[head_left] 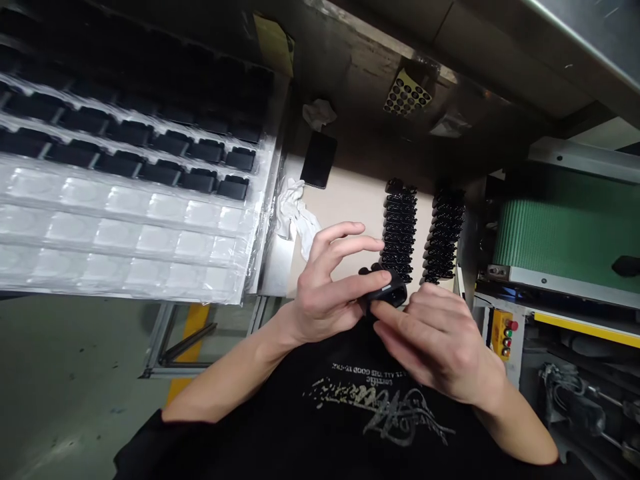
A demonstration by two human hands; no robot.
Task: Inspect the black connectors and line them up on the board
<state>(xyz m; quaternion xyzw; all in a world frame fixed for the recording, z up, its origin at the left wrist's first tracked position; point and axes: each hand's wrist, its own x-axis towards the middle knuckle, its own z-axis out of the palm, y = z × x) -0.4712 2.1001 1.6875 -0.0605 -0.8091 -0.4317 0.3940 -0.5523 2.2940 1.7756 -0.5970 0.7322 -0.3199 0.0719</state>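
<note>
A small black plastic part (398, 294) with a hollow end is held in front of my chest. My left hand (333, 287) pinches it between thumb and index finger, with the other fingers raised and spread. On the lower edge of the part rests a finger of my right hand (443, 340), whose remaining fingers are curled; anything inside them is hidden. Just beyond my hands, two rows of glossy black parts, a left row (400, 227) and a right row (443, 233), lie on the tan work surface (350, 200).
On the left stands a clear plastic tray (125, 247) with black pieces (163, 171) in its far pockets. A white cloth (295, 210), a dark flat rectangle (319, 160) and a sheet of round stickers (407, 93) lie beyond. At right is a green conveyor belt (565, 220) with a button box (504, 333).
</note>
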